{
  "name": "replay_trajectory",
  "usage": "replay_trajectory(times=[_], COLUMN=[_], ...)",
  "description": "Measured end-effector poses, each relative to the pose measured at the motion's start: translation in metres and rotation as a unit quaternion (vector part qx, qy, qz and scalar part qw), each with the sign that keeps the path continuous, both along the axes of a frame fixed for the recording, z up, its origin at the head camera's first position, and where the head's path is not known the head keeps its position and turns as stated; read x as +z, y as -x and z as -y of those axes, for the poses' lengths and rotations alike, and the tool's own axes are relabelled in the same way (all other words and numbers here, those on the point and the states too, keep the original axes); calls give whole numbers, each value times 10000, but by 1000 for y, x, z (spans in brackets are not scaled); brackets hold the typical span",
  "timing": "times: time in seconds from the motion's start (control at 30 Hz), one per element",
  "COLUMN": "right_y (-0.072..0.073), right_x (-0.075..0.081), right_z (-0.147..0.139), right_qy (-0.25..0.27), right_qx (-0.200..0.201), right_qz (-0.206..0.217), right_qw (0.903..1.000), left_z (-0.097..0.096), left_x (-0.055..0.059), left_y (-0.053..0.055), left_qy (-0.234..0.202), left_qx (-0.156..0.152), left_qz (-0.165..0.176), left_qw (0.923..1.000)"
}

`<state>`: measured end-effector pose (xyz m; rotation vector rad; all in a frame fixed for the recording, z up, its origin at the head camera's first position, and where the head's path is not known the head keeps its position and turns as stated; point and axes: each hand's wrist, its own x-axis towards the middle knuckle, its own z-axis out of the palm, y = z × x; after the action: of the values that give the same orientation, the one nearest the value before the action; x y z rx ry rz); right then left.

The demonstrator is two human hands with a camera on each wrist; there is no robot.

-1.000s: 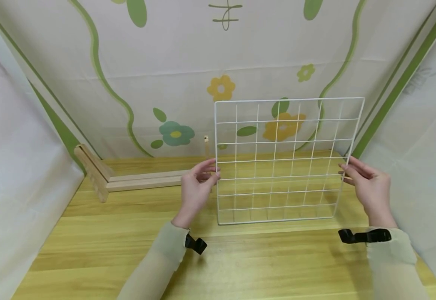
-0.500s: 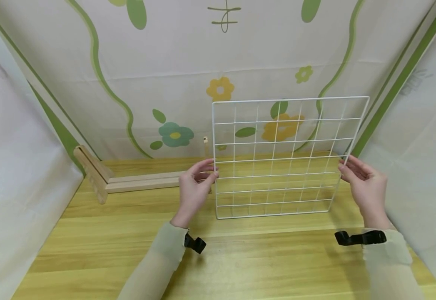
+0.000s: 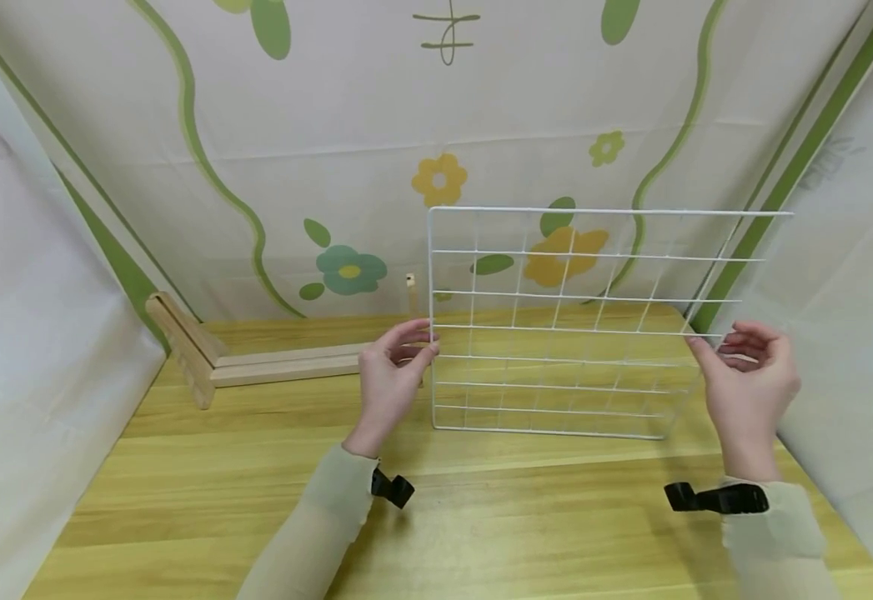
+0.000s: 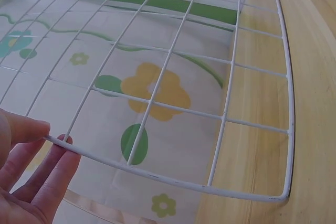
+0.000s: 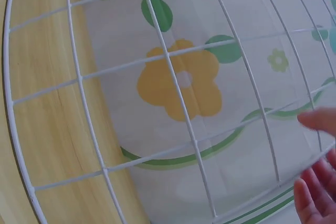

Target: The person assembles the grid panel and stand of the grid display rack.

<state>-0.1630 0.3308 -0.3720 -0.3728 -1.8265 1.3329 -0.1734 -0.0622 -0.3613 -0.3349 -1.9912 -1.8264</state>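
A white wire grid panel (image 3: 514,329) stands upright on the wooden table, its top right corner reaching far to the right. My left hand (image 3: 391,367) pinches its left edge wire between thumb and fingers; the left wrist view shows the fingertips (image 4: 65,150) at that wire. On the other side, my right hand (image 3: 751,383) is beside the right edge. Its thumb and fingers are spread apart around the edge wire in the right wrist view, where the thumb (image 5: 317,120) lies clear of the fingers.
Left of the panel lies a light wooden frame (image 3: 286,367) with a slanted end piece (image 3: 181,342). A thin wooden upright (image 3: 411,292) rises behind my left hand. Patterned white cloth (image 3: 316,125) walls the table at the back and both sides.
The panel's right side has turned, its top right corner shifting rightward and slightly down. My right hand has moved right and down, its grip loosened. My left hand stays nearly in place.
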Motion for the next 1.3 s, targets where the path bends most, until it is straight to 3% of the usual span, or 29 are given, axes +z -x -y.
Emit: replay_trajectory(times=[0.1,0.2,0.33,0.47,0.77,0.97,1.3], right_y=[-4,-8,-13,-15,-14,-12,-3], right_x=[0,-2,-3,0,0,4,6], right_z=[4,7,14,27,54,70,86], right_qy=[-117,-280,-384,-414,-812,-782,-698], right_qx=[-123,39,479,1096,2227,2568,2520], right_qz=[-133,-258,-279,-41,325,518,689], right_qw=[9998,9993,9977,9931,9710,9619,9627], left_z=[0,0,2,3,2,2,2], left_x=[-1,-1,-3,-4,-7,-8,-8], left_y=[-1,-1,-1,-1,0,0,-2], left_qy=[12,17,11,-23,-83,-41,-100], left_qx=[-22,-52,-50,-66,-98,-61,-91], left_qz=[-30,-71,-93,8,82,-10,-210], left_qw=[10000,10000,9999,10000,9999,10000,9997])
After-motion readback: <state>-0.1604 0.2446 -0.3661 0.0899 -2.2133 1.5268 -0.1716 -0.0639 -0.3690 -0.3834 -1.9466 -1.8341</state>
